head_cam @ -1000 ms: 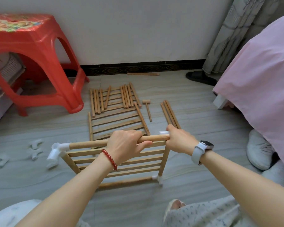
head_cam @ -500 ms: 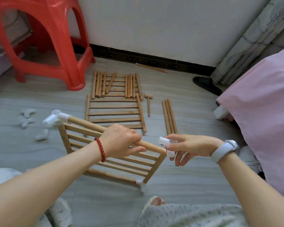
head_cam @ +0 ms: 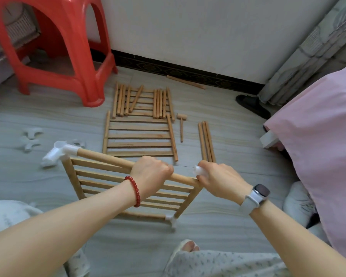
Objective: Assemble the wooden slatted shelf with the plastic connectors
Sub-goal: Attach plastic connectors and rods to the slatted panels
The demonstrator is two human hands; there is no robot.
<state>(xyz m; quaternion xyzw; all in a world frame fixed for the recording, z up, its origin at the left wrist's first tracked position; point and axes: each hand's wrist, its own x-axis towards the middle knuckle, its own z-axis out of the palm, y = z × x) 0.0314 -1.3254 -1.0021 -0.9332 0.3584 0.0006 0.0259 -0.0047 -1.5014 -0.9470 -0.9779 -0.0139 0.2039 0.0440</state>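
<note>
Wooden slatted shelf panel [head_cam: 128, 182], one item, held tilted above the floor [head_cam: 228, 232] in front of the seated person; white plastic connectors are fitted at its far left corner [head_cam: 58, 152] and its near right corner [head_cam: 171, 218]. Top rail [head_cam: 106, 159]: gripped from above by the left hand [head_cam: 150, 174], fingers curled round it near the right end. A further white connector [head_cam: 199, 170] is clasped in the right hand [head_cam: 218, 177] and held against the free end of that rail; whether the rail has entered the socket cannot be told. Step judged in hand: seating this connector on the upper right corner. For a sound fit, the socket is best lined up square with the rail, the rail braced by the left hand, and the connector pushed straight along the rail's axis, not twisted. A small wooden mallet [head_cam: 181, 124] lies on the floor beyond, should tapping be required. Spare parts noted: second slatted panel [head_cam: 140, 139], loose rods [head_cam: 206, 140], loose connectors [head_cam: 31, 139] to the left.
</note>
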